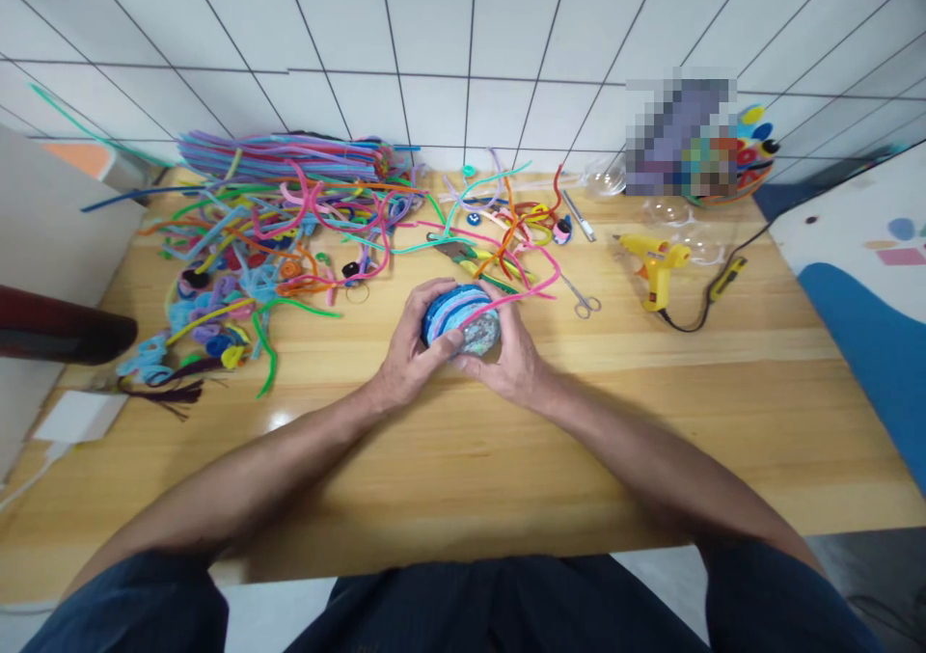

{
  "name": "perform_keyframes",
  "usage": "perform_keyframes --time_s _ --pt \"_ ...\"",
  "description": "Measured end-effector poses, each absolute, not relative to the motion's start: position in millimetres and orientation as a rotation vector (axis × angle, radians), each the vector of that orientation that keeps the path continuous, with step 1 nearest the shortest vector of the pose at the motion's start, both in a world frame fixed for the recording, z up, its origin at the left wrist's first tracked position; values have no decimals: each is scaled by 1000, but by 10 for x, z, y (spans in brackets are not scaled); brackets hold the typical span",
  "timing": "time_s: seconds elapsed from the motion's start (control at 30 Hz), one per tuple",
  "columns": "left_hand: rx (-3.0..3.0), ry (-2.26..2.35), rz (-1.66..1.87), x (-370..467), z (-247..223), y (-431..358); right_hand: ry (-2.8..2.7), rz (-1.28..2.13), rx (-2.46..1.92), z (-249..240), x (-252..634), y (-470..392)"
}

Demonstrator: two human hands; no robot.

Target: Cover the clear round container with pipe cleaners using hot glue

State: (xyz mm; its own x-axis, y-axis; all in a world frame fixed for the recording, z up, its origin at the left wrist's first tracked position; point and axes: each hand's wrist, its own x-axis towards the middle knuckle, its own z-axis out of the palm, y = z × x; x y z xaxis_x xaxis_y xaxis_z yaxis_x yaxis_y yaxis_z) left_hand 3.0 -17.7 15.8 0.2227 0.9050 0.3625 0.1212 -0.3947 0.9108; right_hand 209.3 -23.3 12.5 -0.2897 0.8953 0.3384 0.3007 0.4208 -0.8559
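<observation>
Both of my hands grip a ball [452,308] over the middle of the table. Blue, light blue and lilac pipe cleaners wrap part of it, while its lower right side shows a clear, shiny surface. My left hand [416,349] curls round the left side, thumb on the front. On the right side, my right hand [517,359] is closed round the ball, its thumb underneath at the front. A pink pipe cleaner [531,291] runs across the ball and loops out to the upper right. Fingertips behind the ball are partly hidden.
Loose pipe cleaners [246,238] cover the table's left side, below a thick bundle [282,156]. Pliers [455,248], small scissors [581,298] and a craft knife [579,217] lie behind my hands. A yellow glue gun [655,267] with a black cord stands at right, near clear plastic balls [701,243].
</observation>
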Motion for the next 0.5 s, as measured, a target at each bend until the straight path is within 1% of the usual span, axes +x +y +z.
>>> perform_keyframes --time_s 0.5 --pt "1723 971 1264 23 133 -165 -1830 821 -1055 126 2093 -253"
